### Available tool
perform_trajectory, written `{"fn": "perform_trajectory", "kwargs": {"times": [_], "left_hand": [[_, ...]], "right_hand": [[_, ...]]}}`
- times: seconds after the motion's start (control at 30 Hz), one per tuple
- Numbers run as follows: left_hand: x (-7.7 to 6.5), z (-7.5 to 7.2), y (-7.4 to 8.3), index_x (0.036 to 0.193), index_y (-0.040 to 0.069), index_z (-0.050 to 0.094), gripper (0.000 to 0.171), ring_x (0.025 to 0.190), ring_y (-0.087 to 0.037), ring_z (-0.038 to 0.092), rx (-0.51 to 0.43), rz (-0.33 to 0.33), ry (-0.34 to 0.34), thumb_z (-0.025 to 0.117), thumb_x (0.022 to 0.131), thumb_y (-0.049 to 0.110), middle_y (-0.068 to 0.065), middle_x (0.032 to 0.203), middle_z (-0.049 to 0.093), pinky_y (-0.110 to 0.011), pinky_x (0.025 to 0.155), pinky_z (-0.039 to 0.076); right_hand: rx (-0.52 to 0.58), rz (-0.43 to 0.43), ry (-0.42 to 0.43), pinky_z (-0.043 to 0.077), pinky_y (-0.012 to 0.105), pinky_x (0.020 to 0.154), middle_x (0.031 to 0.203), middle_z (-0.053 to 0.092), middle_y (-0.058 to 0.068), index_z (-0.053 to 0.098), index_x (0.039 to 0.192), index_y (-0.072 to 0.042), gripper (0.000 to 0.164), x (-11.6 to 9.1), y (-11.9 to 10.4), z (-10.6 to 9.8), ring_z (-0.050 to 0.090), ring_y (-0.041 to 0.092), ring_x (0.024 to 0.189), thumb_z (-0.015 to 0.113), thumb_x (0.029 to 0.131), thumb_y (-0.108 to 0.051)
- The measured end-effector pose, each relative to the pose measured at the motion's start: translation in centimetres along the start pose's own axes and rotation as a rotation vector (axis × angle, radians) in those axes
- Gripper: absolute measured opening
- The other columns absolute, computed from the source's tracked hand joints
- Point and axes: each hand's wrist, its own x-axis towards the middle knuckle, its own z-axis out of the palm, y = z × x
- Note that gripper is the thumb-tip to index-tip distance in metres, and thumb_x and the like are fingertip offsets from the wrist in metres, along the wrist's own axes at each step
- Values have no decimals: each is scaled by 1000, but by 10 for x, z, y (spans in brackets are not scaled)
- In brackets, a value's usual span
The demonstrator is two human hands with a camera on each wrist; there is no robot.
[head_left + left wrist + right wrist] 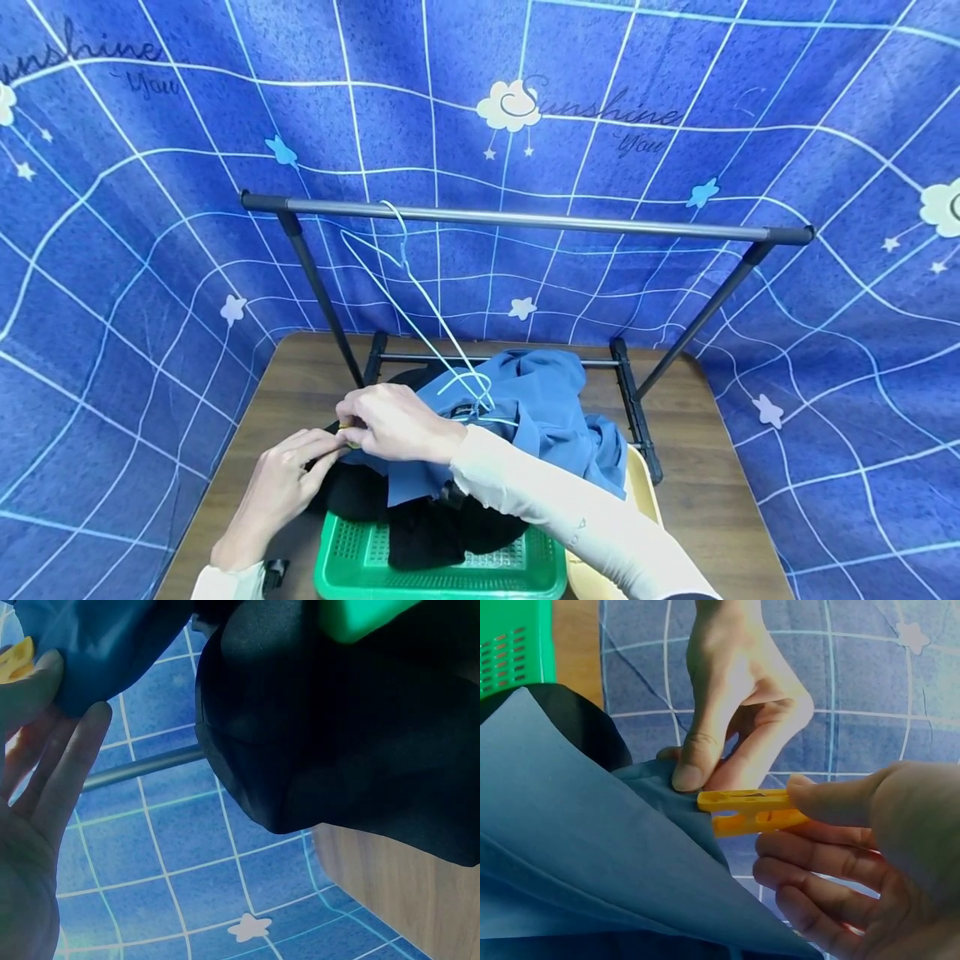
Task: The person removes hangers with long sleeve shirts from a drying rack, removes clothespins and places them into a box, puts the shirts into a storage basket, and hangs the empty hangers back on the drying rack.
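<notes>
A brown wood-grain table [708, 475] shows a broad strip along its right edge, beside the right foot of the black-and-grey metal clothes rack [562, 222]; the strip between its left edge and the left forearm is narrower. A blue grid-patterned curtain [517, 267] rises just behind the back edge. Toward the near side, a green perforated plastic basket [442, 587] has black cloth [427, 537] lying over it, with a pale yellow tray [647, 492] at its right side.

The blue fabric garment [555, 442] lies across the middle of the table, over the black cloth. It is smooth and matt, rumpled to the right, with a dark label near one hanger hook. A thin pale-blue hanger [405, 258] hooks over the rail, left of its middle.

The left hand [288, 471] pinches the garment's left edge. The right hand [401, 425] pinches a yellow plastic clothespin [742, 800], its tip at that edge; whether it clips fabric cannot be told.
</notes>
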Motion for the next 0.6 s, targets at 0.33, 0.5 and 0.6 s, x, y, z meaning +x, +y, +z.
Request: {"fn": "perform_trajectory", "kwargs": {"times": [0.33,0.5,0.6], "left_hand": [[-1,0,1,105,15,85,31,86,-13,71,-9,0,-7,85,78,0,9,100,78,-27,78,56],[-2,0,1,105,14,85,29,87,-12,71,-13,-8,-12,84,79,-1,9,101,78,-25,77,56],[-1,0,1,104,14,85,29,87,-11,71,-10,-20,-16,85,80,-1,9,100,78,-26,75,56]], "right_hand": [[53,16,90,38,12,60,83,59,-13,68,86,-21,21,-7,-2,-9,50,-1,69,75,103,-29],[77,35,108,39,10,62,86,65,-9,67,91,-21,19,-16,-3,-15,51,-2,72,77,102,-32],[120,52,123,43,9,67,93,69,-6,69,96,-19,17,-23,-4,-19,56,-3,78,78,101,-34]]}}
